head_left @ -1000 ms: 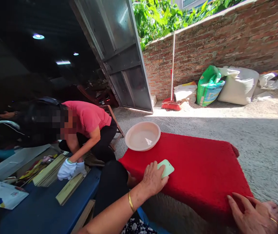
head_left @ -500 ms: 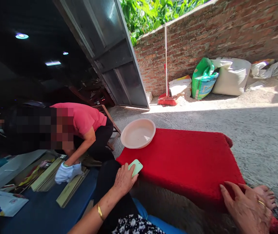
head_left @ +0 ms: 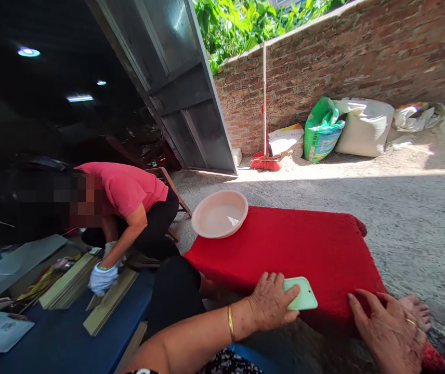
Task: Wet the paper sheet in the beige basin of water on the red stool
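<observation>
Green slab (head_left: 305,294) at edge of cloth (head_left: 288,241)

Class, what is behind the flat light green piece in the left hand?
Red plush cloth shows beyond the light green piece in the left hand; what the piece covers is hidden.

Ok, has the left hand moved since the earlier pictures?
Yes. Judged against the basin, the left hand is farther to the right in view than in either earlier picture.
</observation>
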Demonstrator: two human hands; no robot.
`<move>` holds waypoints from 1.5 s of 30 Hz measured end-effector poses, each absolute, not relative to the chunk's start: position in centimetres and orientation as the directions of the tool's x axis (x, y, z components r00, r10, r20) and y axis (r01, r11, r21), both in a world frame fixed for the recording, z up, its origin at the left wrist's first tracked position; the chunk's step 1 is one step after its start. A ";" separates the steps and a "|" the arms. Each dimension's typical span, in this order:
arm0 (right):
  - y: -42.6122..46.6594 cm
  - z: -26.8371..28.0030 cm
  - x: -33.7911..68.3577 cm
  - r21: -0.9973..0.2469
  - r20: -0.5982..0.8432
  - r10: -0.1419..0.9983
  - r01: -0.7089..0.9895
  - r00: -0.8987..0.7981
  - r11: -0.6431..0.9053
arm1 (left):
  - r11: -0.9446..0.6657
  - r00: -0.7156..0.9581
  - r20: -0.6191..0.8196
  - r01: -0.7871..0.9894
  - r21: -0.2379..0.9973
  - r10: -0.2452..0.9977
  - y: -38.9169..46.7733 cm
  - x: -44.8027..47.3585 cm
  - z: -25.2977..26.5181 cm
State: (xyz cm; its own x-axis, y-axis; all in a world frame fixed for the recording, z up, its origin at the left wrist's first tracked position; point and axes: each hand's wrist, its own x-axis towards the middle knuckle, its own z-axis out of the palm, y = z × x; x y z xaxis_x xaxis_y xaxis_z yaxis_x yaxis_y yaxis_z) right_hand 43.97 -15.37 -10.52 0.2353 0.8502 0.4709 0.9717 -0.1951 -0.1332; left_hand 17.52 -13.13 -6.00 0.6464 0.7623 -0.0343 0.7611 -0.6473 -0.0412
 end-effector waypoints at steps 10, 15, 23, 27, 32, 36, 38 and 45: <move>-15.5 -10.4 44.0 -0.124 0.401 0.882 0.969 0.247 -0.215 | -0.171 0.138 -0.137 0.948 -0.268 0.981 -17.6 0.9 -3.7; -15.4 -10.4 44.1 -0.129 0.384 0.891 0.970 0.242 -0.208 | -0.432 0.435 -0.021 0.887 -0.165 0.900 -17.3 7.4 -4.9; -15.4 -9.7 43.6 -0.169 0.363 0.888 0.957 0.284 -0.237 | -0.844 0.845 -0.059 0.521 -0.129 0.531 -14.8 15.8 -6.5; -15.5 -9.2 43.3 -0.171 0.348 0.888 0.951 0.302 -0.257 | -0.714 0.695 -0.160 0.681 -0.163 0.701 -15.1 9.9 -6.1; -15.6 -9.0 43.3 -0.159 0.372 0.885 0.959 0.279 -0.236 | -0.336 0.290 -0.188 0.893 -0.299 0.938 -17.4 1.0 -4.1; -15.3 -10.2 44.1 -0.155 0.370 0.892 0.964 0.259 -0.216 | -0.209 0.202 -0.052 0.947 -0.244 0.978 -17.6 0.6 -2.9; -15.2 -10.7 44.5 -0.153 0.379 0.893 0.968 0.244 -0.200 | -0.236 0.242 0.010 0.954 -0.187 0.970 -16.0 3.0 -2.6; -15.5 -11.0 44.4 -0.158 0.438 0.872 0.974 0.217 -0.163 | -0.499 0.499 0.098 0.866 -0.033 0.861 -5.1 18.4 -2.1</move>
